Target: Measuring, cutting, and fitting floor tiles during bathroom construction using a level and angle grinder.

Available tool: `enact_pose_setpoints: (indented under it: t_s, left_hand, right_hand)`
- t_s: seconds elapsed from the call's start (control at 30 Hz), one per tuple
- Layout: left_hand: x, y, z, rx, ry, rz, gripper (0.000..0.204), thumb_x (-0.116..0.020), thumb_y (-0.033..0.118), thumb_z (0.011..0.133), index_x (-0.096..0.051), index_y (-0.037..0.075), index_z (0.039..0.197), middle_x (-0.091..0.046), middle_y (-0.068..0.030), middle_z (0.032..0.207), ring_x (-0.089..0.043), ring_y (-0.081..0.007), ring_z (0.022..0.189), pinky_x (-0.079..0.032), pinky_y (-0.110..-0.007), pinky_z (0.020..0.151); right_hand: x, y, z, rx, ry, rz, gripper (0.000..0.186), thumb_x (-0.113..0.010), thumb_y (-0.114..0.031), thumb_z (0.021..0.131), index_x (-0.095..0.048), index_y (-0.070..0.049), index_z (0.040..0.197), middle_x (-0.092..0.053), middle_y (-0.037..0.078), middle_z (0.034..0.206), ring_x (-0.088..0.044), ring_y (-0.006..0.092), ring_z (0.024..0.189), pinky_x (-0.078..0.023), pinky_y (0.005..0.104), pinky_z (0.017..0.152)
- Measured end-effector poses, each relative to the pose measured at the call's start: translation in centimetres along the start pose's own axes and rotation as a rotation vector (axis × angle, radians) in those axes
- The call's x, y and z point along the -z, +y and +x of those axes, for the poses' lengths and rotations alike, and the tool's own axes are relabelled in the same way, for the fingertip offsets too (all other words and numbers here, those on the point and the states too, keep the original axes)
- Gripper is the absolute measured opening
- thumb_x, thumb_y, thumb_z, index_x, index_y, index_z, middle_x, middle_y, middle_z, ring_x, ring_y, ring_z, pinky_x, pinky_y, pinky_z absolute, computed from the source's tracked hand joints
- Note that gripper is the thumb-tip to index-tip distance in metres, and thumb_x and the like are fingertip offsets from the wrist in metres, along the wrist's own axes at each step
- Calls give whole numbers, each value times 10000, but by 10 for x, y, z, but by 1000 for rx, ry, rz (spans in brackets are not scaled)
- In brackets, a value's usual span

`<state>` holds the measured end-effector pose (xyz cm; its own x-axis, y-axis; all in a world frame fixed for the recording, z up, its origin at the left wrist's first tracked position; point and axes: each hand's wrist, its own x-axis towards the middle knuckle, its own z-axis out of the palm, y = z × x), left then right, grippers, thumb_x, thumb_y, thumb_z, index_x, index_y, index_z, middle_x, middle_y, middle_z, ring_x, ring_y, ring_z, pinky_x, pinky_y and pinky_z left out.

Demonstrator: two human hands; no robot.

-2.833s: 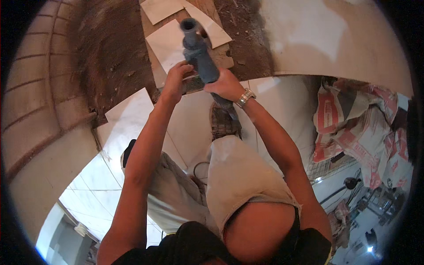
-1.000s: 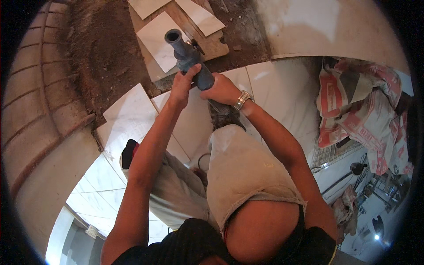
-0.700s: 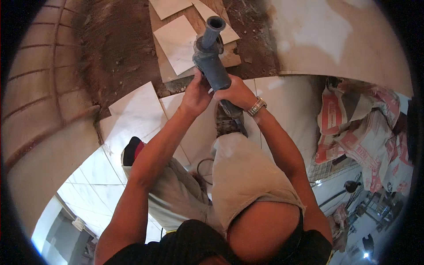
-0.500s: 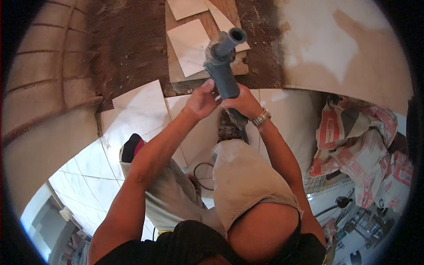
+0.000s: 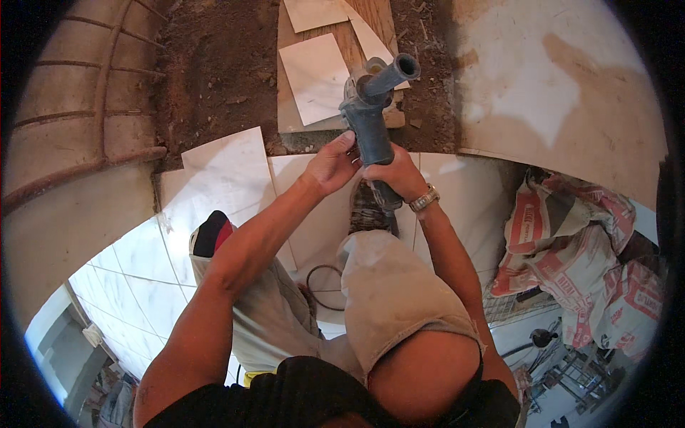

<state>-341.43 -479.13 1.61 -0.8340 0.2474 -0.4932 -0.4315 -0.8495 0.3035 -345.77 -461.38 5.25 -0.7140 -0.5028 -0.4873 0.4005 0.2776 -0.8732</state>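
A dusty blue-grey angle grinder is held up in front of me, over the edge of the tiled floor. Its side handle points up and to the far right. My right hand, with a metal watch on the wrist, wraps round the rear of the body. On the near left side of the body, my left hand grips with thumb and fingers, the fingertips partly hidden behind it. Beyond the tool, a cut white tile lies on a wooden board.
A loose tile rests on the floor tiles at left. Bare soil lies beyond. Crumpled red-and-white sacks are piled at right. A metal bar grid stands far left. A thin cable loop lies between my legs.
The grinder and both hands sit slightly farther right and lower in the picture, as the view shifts a little. Both hands keep their hold.
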Motion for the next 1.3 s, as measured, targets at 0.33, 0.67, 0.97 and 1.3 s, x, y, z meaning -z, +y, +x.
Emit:
enact_pose_setpoints:
  t_s: [0.33, 0.67, 0.97, 1.3]
  left_hand:
    - [-15, 28, 17, -73, 111, 369, 461, -641, 336, 958, -533, -1, 1254, -621, -116, 1193, -601, -241, 1113, -456, -411, 1020]
    - [-10, 45, 24, -120, 142, 475, 484, -643, 359, 950, -537, -8, 1247, -626, -103, 1176, -607, -231, 1078, -466, -400, 974]
    - [-1, 70, 12, -260, 86, 1003, 431, -691, 327, 942, -607, -13, 1191, -670, -99, 1108, -645, -203, 988, -510, -366, 895]
    - [55, 61, 34, -756, 786, 1721, 594, -788, 216, 705, -602, -49, 1203, -689, -241, 1015, -672, -369, 976, -522, -412, 879]
  right_hand:
    - [-15, -11, 25, 29, 159, -334, 500, -791, -233, 638, -619, 32, 1025, -689, 131, 892, -663, 204, 813, -526, 354, 739]
    - [-19, -21, 48, -71, 123, -345, 509, -818, -363, 560, -664, 27, 849, -708, 191, 808, -710, 324, 777, -558, 404, 749]
    - [-20, -28, 38, 30, 167, -183, 382, -797, -310, 602, -680, -16, 816, -710, 152, 789, -709, 271, 753, -550, 389, 708]
    - [40, -26, 5, 102, 264, -283, 387, -787, -191, 650, -623, 3, 942, -669, 67, 819, -621, 163, 719, -522, 339, 692]
